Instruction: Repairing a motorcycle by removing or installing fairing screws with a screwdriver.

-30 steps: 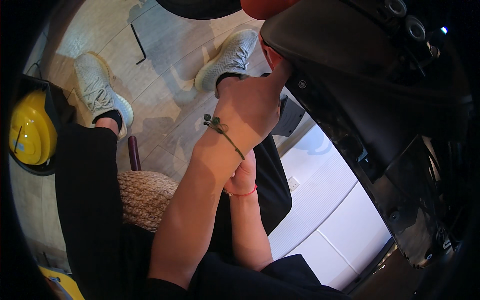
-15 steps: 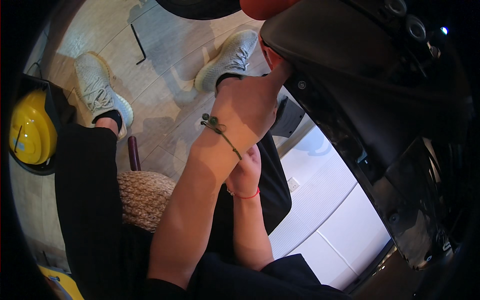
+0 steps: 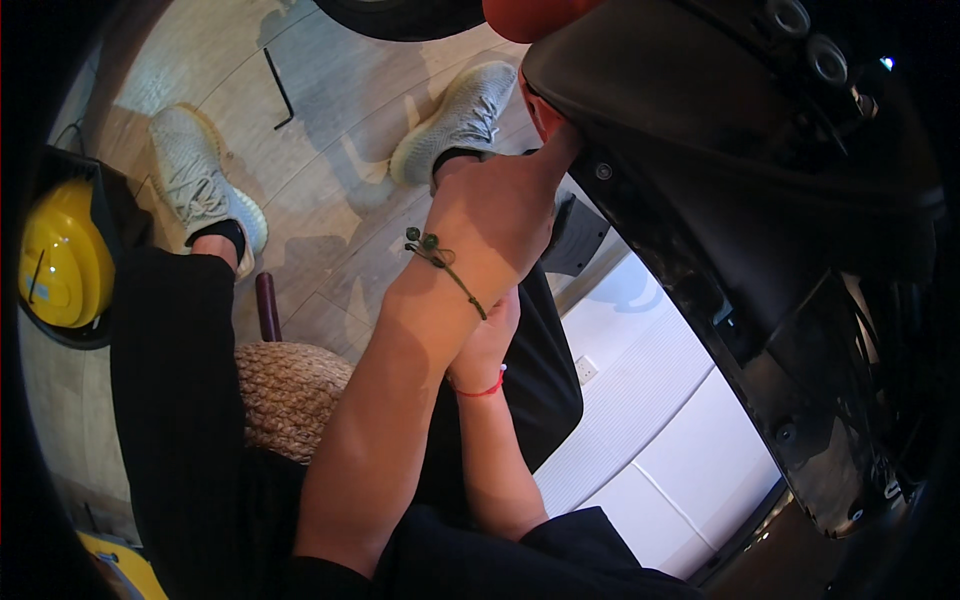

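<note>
My left hand (image 3: 500,205), with a green cord bracelet at its wrist, reaches up to the corner of a large black panel (image 3: 680,90) on a vehicle. Its thumb lies along the panel's edge beside a red part (image 3: 543,112); the other fingers are bent under, mostly hidden. Below and behind the left wrist is my right hand (image 3: 490,335), wearing a red bracelet. The left forearm covers its fingers, so I cannot see what they hold. A bolt head (image 3: 603,171) sits in the panel's edge near my left thumb.
A black hex key (image 3: 279,90) lies on the wooden floor ahead of my shoes. At the left, a yellow hard hat (image 3: 68,255) rests in a dark container. A woven seat (image 3: 290,395) is beneath me. Part of a tyre (image 3: 400,18) shows at the top.
My right wrist has shifted slightly left and turned, moving further behind the left forearm. The left hand has barely moved and stays at the panel's corner.
</note>
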{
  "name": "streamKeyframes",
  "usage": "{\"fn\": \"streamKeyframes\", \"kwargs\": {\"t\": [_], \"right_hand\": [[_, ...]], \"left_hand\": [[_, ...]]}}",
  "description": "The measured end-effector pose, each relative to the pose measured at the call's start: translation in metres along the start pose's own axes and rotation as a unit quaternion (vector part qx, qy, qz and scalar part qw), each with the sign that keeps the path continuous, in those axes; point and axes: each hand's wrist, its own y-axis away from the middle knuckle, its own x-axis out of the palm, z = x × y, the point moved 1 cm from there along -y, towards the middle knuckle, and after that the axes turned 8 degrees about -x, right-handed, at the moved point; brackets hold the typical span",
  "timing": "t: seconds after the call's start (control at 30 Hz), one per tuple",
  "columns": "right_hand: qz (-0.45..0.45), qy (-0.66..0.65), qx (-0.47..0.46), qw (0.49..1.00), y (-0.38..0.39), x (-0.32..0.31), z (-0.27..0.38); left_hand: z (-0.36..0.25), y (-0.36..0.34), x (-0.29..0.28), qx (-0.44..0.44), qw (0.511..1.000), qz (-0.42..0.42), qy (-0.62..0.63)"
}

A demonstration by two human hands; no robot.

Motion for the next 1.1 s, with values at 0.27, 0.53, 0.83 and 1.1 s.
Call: {"fn": "streamKeyframes", "kwargs": {"t": [0.27,0.53,0.83,1.1], "right_hand": [[0.032,-0.395,0.141,0.907,-0.006,-0.01,0.016],[0.015,-0.206,0.147,0.967,-0.015,-0.017,-0.007],[0.09,-0.077,0.145,0.982,-0.032,-0.02,0.018],[0.085,-0.379,0.222,0.894,-0.036,-0.028,0.021]], "left_hand": [[0.0,-0.002,0.0,-0.002,1.0,0.015,0.023],[-0.001,-0.001,0.0,-0.009,0.999,0.023,0.037],[-0.004,-0.001,-0.005,-0.019,0.999,0.032,0.019],[-0.003,0.003,-0.013,-0.023,0.999,0.024,0.009]]}}
